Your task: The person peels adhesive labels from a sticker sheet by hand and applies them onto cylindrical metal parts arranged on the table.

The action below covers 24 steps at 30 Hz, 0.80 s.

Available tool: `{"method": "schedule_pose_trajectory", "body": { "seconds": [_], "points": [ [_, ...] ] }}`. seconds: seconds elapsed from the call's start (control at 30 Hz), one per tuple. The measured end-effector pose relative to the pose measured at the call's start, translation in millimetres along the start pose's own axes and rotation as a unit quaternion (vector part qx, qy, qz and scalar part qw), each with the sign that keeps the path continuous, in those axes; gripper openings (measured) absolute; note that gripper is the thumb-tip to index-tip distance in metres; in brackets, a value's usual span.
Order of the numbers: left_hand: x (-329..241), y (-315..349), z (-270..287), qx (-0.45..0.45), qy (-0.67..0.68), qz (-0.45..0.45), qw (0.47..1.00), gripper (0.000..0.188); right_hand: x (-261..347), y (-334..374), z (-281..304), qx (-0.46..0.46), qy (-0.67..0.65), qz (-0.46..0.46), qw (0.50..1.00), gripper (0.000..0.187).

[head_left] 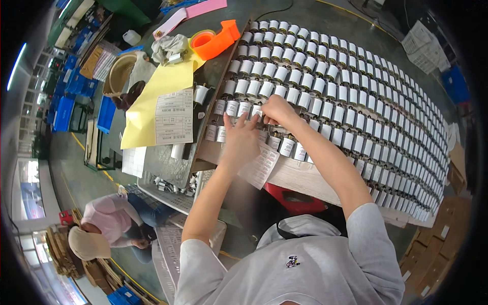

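Note:
Rows of white-wrapped metal cylinders (300,97), which look like small motors with short shafts, stand on a board. My left hand (243,142) reaches over the near left rows, its thumb and first fingers spread against the cylinders. A sheet of printed labels (262,166) sticks out from under its palm, apparently held by the lower fingers, which are hidden. Beside it, my right hand (278,110) is closed in a pinch next to a cylinder with a printed label (257,110). Whatever lies between those fingertips is hidden. Several nearby cylinders carry printed labels; most farther ones look plain white.
Left of the board, a table holds a yellow sheet (145,109), a printed form (174,118), an orange tape dispenser (217,44) and a grey cloth (169,49). A seated person (109,218) is at lower left. Cardboard boxes (432,244) stand at right.

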State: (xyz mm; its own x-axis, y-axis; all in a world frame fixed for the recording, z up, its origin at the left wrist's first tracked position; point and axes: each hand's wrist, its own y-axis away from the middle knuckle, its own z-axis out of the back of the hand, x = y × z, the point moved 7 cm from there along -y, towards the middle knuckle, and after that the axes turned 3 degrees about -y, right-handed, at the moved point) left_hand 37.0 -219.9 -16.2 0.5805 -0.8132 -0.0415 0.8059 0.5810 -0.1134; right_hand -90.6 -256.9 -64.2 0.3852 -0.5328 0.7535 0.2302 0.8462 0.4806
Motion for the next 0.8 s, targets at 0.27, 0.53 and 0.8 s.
{"method": "schedule_pose_trajectory", "body": {
  "seconds": [0.27,0.53,0.8],
  "points": [
    [-14,-19,-6,0.028,-0.061,-0.081,0.994,0.018,-18,17,55,-0.146,0.009,0.024,0.989,0.03],
    [13,-8,-9,-0.038,0.078,-0.096,0.992,0.018,-6,53,22,-0.163,0.012,0.177,0.971,0.026],
    [-4,32,34,0.027,0.165,0.088,0.982,0.018,-49,126,-9,0.025,-0.074,0.35,0.934,0.017]
  ]
}}
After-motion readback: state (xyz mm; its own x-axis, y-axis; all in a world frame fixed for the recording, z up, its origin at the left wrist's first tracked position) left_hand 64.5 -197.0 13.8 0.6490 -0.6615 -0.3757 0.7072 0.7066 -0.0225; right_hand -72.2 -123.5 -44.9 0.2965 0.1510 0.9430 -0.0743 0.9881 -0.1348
